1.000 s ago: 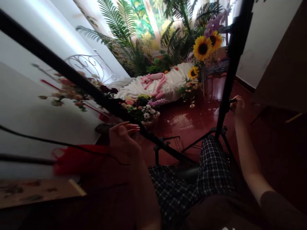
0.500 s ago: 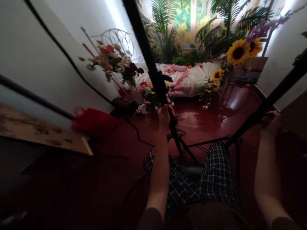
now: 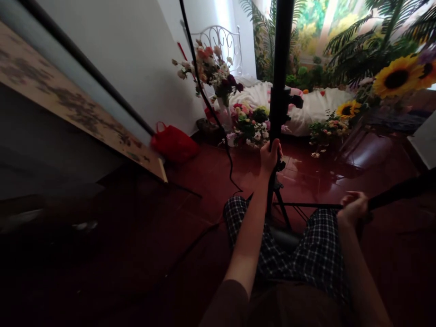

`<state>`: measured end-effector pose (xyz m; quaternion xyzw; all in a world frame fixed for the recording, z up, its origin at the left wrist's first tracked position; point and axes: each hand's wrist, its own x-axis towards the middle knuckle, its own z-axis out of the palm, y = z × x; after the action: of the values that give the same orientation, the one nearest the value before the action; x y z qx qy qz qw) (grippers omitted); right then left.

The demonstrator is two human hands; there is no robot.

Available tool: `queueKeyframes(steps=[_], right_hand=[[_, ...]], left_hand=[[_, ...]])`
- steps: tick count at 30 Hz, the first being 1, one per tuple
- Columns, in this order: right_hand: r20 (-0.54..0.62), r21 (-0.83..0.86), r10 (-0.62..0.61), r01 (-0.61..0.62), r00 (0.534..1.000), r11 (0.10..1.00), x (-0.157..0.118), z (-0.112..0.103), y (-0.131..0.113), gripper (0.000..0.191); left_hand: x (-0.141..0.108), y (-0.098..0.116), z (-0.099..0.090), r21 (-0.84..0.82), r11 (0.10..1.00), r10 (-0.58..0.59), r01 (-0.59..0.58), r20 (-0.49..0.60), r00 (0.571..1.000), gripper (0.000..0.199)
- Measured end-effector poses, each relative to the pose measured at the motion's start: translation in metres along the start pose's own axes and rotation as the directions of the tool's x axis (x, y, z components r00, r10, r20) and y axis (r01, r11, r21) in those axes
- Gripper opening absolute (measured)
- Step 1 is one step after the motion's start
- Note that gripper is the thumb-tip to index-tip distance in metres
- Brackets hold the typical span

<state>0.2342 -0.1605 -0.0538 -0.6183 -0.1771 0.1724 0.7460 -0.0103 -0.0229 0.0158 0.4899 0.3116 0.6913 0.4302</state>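
An upright black stand pole (image 3: 279, 63) rises in front of me, with a clamp knob above my grip. My left hand (image 3: 270, 158) is wrapped round this pole below the knob, its thumb pointing up. A second black pole (image 3: 397, 190) slants off to the right edge. At its lower end my right hand (image 3: 354, 209) is closed with curled fingers on or beside the joint; the far side of that grip is hidden. Thin black braces (image 3: 306, 205) and stand legs run between the two poles, in front of my knees.
Flower vases (image 3: 223, 102) and sunflowers (image 3: 397, 79) stand near a white-draped bed (image 3: 315, 102). A red bag (image 3: 175, 143) lies by the left wall, near a long painted scroll (image 3: 85, 109). A black cable (image 3: 230, 159) trails over the red tiled floor.
My view has swung left, so the scene sits further right. The right pole has tilted lower, and my right hand has moved down and inward along it. My left hand keeps its grip.
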Motion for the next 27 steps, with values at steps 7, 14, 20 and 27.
queueKeyframes(steps=[7, 14, 20, 27], right_hand=[[0.733, -0.049, 0.318, -0.419, 0.602, 0.907, -0.097, 0.104, -0.015, 0.043], [0.942, -0.273, 0.290, -0.883, -0.166, 0.381, -0.106, 0.142, -0.045, 0.057], [0.950, -0.265, 0.206, -0.956, -0.236, 0.125, -0.102, 0.139, -0.042, 0.055], [0.957, -0.234, 0.280, -0.774, -0.076, 0.589, -0.097, 0.145, -0.035, 0.056]], left_hand=[[-0.001, -0.001, -0.001, 0.052, 0.999, -0.001, 0.001, -0.004, 1.000, 0.062], [-0.002, 0.002, 0.001, 0.024, 1.000, -0.013, 0.014, -0.029, 0.999, 0.063], [-0.005, 0.003, 0.000, -0.029, 1.000, -0.013, 0.012, -0.023, 1.000, 0.067], [-0.004, 0.000, -0.002, 0.049, 0.997, 0.053, -0.053, 0.000, 0.999, 0.067]])
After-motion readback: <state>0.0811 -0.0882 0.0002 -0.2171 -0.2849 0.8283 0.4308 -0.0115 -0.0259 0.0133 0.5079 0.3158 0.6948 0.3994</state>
